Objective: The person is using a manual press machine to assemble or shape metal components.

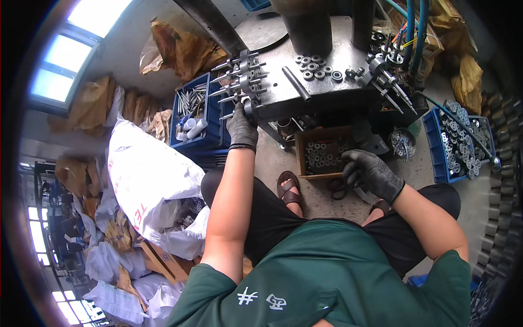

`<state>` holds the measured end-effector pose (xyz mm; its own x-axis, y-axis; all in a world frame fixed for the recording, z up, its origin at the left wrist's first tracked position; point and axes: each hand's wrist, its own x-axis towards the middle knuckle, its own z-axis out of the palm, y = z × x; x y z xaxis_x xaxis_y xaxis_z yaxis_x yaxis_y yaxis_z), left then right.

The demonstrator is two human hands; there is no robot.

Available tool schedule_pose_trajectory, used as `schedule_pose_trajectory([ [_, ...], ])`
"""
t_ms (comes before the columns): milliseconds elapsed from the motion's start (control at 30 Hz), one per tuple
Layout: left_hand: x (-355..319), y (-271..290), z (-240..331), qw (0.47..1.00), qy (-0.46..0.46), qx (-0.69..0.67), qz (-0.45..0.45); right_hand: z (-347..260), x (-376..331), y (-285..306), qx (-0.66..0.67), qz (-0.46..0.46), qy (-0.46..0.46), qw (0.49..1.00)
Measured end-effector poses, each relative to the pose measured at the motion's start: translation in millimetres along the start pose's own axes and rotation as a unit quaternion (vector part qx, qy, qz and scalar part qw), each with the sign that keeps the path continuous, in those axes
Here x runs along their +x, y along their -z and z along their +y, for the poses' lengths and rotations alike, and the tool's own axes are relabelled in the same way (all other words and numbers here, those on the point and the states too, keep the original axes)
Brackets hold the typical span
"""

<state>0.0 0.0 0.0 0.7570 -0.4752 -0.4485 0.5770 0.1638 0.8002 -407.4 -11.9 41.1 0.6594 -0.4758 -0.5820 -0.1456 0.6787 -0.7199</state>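
My left hand, in a dark glove, is at the left edge of the metal table. Its fingers close around the nearest of several metal shafts with thick collars, which lie in a row there with pointed ends jutting past the edge. The fingertips are partly hidden. My right hand, gloved too, hovers beside an open cardboard box of ring-shaped bearings. Its fingers are curled together, and whatever they may hold cannot be made out.
A bare metal rod and loose bearings lie on the table, with more shaft assemblies at its right. Blue crates of parts stand left; another blue crate is right. Scissors and a white sack are nearby.
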Motion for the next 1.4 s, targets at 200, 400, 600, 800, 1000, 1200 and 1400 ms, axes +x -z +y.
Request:
schedule_pose_trajectory([
  [200, -5, -9, -6, 0.986, -0.141, 0.077, 0.030, 4, 10, 8, -0.056, 0.016, 0.014, 0.998],
  [400, -12, -6, -9, 0.986, -0.158, 0.047, 0.030, 13, 19, 22, -0.126, 0.047, 0.036, 0.990],
  [600, -48, 1, -2, 0.799, -0.489, 0.287, 0.202, 13, 22, 33, -0.116, 0.047, 0.060, 0.990],
  [800, -61, -18, 8, 0.585, -0.507, 0.627, 0.085, 5, 14, 21, -0.153, 0.026, 0.075, 0.985],
  [1000, -68, -49, 34, 0.578, -0.320, 0.750, 0.029, 0, 5, 16, -0.167, -0.013, 0.094, 0.981],
  [1200, -70, -65, 35, 0.584, -0.272, 0.761, 0.071, -9, -11, 9, -0.155, -0.032, 0.115, 0.981],
  [1400, -68, -68, 30, 0.579, -0.267, 0.765, 0.086, -14, -22, 12, -0.185, -0.037, 0.154, 0.970],
])
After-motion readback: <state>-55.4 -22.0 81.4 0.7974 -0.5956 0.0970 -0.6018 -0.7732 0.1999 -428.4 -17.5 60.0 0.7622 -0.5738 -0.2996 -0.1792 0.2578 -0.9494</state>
